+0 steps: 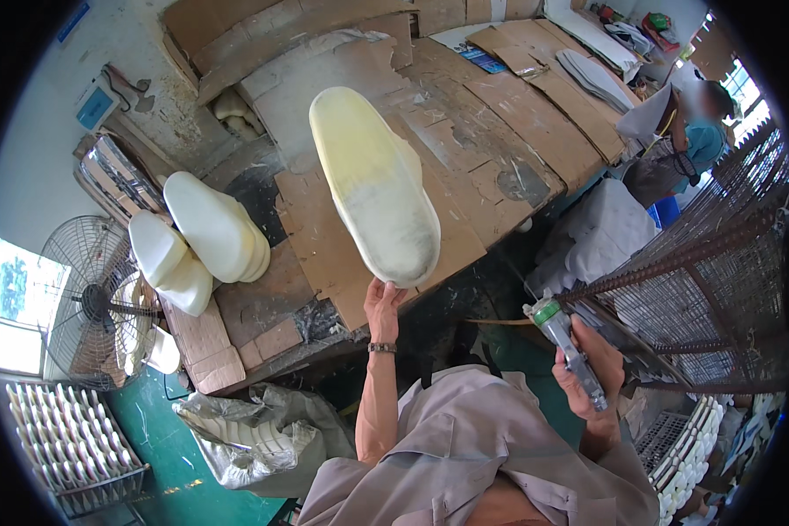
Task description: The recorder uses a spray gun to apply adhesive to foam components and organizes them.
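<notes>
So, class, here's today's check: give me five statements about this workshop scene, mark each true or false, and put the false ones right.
1. The left grip holds one end of a pale slab. True.
2. The right grip is empty. False: the right grip holds a tool.
3. The fan stands right of the table. False: the fan stands left of the table.
4. The pale slab is yellowish at its far end. True.
5. Another person appears at upper right. True.

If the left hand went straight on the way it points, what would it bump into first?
The left hand would meet the pale sole-shaped piece, already at its fingertips; depth beyond that is hard to judge.
</notes>
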Demonstrator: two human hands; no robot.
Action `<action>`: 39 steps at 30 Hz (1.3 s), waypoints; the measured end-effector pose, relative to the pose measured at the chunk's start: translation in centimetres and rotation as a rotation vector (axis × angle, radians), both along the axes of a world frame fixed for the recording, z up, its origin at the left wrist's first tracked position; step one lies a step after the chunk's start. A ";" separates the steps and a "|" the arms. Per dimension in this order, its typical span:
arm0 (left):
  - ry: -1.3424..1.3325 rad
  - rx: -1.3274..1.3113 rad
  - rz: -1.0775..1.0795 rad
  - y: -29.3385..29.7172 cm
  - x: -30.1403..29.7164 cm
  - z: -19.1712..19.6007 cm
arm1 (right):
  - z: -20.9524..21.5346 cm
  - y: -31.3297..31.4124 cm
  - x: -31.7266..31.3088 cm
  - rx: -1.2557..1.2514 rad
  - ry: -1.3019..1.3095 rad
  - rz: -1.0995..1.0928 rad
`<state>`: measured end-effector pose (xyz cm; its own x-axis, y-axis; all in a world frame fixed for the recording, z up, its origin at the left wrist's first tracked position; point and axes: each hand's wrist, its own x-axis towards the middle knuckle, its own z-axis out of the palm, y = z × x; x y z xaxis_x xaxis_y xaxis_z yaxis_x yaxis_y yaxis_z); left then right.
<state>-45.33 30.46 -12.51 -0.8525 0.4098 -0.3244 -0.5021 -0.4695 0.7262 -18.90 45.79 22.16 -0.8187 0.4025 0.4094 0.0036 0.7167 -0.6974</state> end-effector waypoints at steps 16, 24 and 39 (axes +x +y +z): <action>-0.089 0.092 0.031 0.7 1.6 -1.2 | -1.5 2.6 4.2 -0.024 -0.058 0.186; -0.094 0.094 0.049 0.7 1.5 -1.2 | -2.4 3.1 5.2 -0.024 -0.089 0.087; -0.101 0.156 0.060 0.6 1.8 -0.8 | -2.9 4.2 6.6 -0.105 -0.192 0.167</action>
